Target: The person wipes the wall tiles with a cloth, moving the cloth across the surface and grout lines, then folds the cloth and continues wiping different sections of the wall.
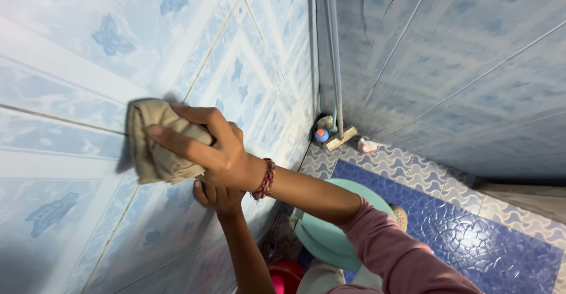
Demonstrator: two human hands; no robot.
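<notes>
My right hand (215, 152) presses a crumpled beige cloth (154, 144) flat against the light-blue patterned wall tiles (76, 52) on the left. Its fingers are spread over the cloth, a beaded bracelet (265, 179) circles the wrist, and a pink sleeve covers the arm. My left hand (219, 198) sits just under the right wrist, close to the wall. Its fingers are hidden behind the right hand, so I cannot tell whether it touches the cloth.
A grey pipe (333, 52) runs down the wall corner to a small blue-and-orange object (321, 135) on the floor. A teal basin (327, 238) and a red bucket (286, 273) stand below my arms. Dark-blue floor tiles (477, 235) lie to the right.
</notes>
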